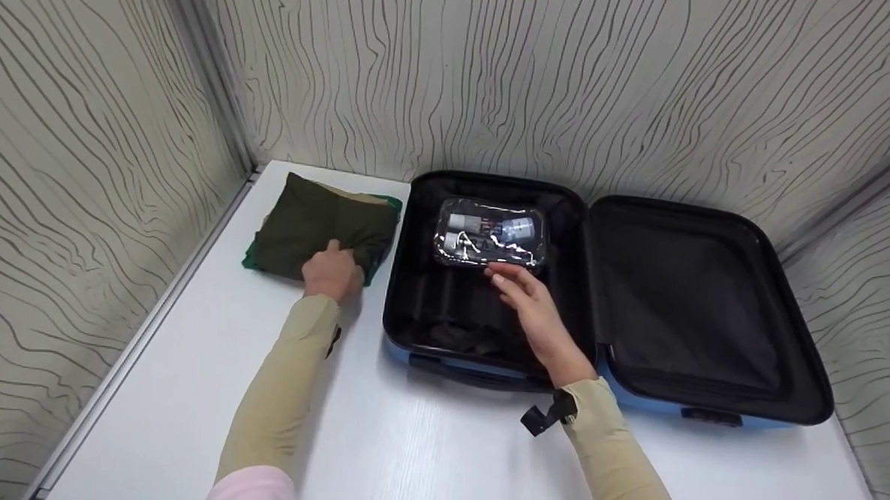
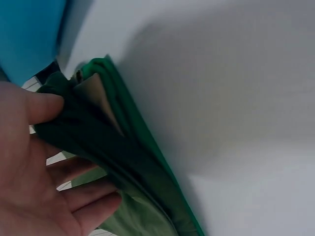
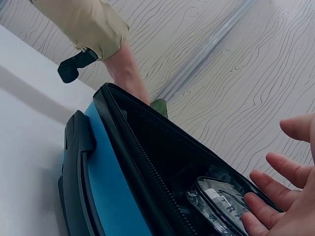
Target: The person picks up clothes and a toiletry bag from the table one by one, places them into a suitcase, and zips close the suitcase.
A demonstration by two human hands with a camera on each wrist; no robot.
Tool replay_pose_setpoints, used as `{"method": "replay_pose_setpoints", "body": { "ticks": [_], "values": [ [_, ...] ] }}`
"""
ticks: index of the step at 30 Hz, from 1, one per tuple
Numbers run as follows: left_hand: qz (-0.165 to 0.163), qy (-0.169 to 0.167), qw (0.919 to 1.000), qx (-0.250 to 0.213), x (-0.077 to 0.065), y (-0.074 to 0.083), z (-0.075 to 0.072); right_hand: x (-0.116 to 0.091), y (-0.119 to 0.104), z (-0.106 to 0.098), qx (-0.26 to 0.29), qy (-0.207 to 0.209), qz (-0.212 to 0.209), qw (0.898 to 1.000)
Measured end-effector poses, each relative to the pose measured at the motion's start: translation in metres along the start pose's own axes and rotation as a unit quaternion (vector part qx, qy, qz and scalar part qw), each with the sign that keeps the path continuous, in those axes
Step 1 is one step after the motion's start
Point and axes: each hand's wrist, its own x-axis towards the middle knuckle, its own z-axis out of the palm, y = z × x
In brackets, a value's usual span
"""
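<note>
Plainly saw the left hand (image 1: 331, 271) left of centre in the head view, laid over the near edge of a folded olive cloth (image 1: 300, 217), with its index finger stretched across the smooth, matte fabric. Found that edge gripped between thumb and fingers in the left wrist view. Made out softer layers beneath: a thin beige layer (image 2: 101, 96) and a bright green cloth (image 2: 140, 125), rounded at its fold and lying on the white table (image 1: 376, 442).

Noted the right hand (image 1: 536, 310) right of centre in the head view, over the spread suitcase (image 1: 496, 363), loose and gripping nothing, with fingers extended and slightly parted. Could not tell light contact from a small gap between its fingertips and the lower edge of a clear pouch (image 1: 491, 233). Located that pouch near the centre of the head view, toward the far end of the suitcase's left half. Recognised glossy see-through plastic, rounded corners and dark piping around small bottles (image 1: 519, 229).

Traced a blue textured shell (image 3: 106, 167), black lining and a toothed zip (image 3: 142, 157) running diagonally through the lower middle of the right wrist view, with a chunky black handle (image 3: 74, 167) at lower left. Noticed wrinkled tan sleeves (image 1: 281, 386) low in the head view, and wavy wood-grain lines across the wall (image 1: 497, 79) at the top.
</note>
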Motion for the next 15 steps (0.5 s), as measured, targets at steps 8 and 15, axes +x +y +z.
{"method": "replay_pose_setpoints", "body": {
  "ticks": [8,15],
  "values": [
    [-0.007,-0.028,0.9992,-0.029,-0.016,-0.005,-0.004,0.002,0.005,0.004,0.002,0.001,-0.001,1.000],
    [0.002,-0.015,0.9994,-0.031,-0.035,-0.010,0.002,0.004,0.009,0.015,0.005,-0.005,-0.005,1.000]
  ]
}}
